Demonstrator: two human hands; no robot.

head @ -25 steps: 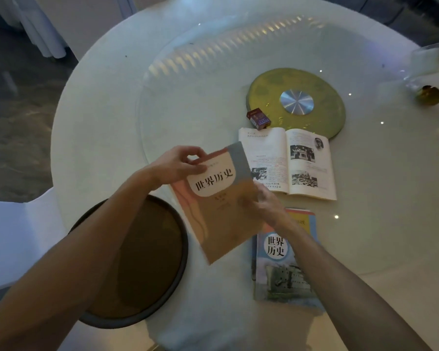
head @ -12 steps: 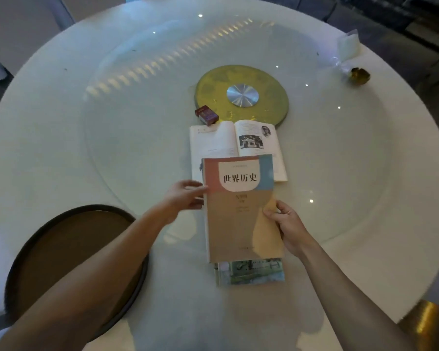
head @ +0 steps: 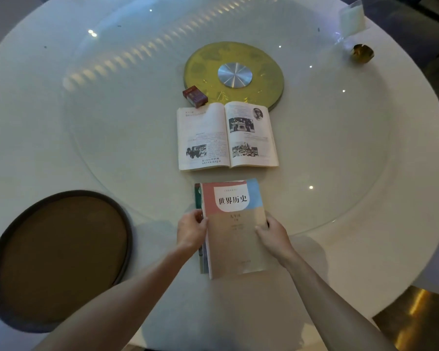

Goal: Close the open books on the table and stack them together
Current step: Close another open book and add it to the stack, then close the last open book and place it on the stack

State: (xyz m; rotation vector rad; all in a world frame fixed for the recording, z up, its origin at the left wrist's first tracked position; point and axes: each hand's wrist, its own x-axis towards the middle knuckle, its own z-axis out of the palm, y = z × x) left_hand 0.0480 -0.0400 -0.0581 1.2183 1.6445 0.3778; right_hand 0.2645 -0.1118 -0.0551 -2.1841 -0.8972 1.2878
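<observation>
A closed book with a red, blue and tan cover [head: 235, 224] lies on top of another closed book [head: 199, 198], of which only a green strip shows at the left. My left hand [head: 192, 230] grips the top book's left edge. My right hand [head: 273, 233] holds its right edge. Both hands rest on the stack near the table's front. Beyond the stack, an open book [head: 227, 136] lies flat with printed pages and photographs facing up.
The round white table [head: 48, 135] carries a glass turntable with a gold disc [head: 235, 73] at its middle. A small red box [head: 195, 96] sits by the open book's far left corner. A dark round tray [head: 58, 257] lies front left. A small gold object [head: 363, 53] sits far right.
Both hands brought the red and tan book from the air down onto the closed book near the table's front. The open book has not moved.
</observation>
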